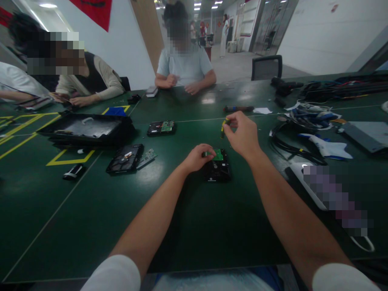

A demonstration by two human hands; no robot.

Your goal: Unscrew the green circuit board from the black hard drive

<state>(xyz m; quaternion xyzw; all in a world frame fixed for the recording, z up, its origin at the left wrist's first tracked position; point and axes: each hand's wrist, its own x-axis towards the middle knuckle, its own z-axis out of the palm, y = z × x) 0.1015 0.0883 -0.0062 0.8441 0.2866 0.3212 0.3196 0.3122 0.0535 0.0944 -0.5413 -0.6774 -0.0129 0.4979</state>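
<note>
A black hard drive with a green circuit board [220, 169] lies on the green table in front of me. My left hand [200, 157] is at the drive's upper left, its fingers closed together over the board; whatever they pinch, if anything, is too small to name. Above and to the right of the drive, my right hand [241, 131] grips a small yellow and black screwdriver [223, 128], which points down beside the drive and is apart from it.
Left of my hands lie another drive [125, 159], a loose circuit board [147, 158], a third drive [161, 127] and a black tray [87, 127]. Cables [312, 116], a grey box [366, 135] and a white device [312, 186] are at right. People sit across the table.
</note>
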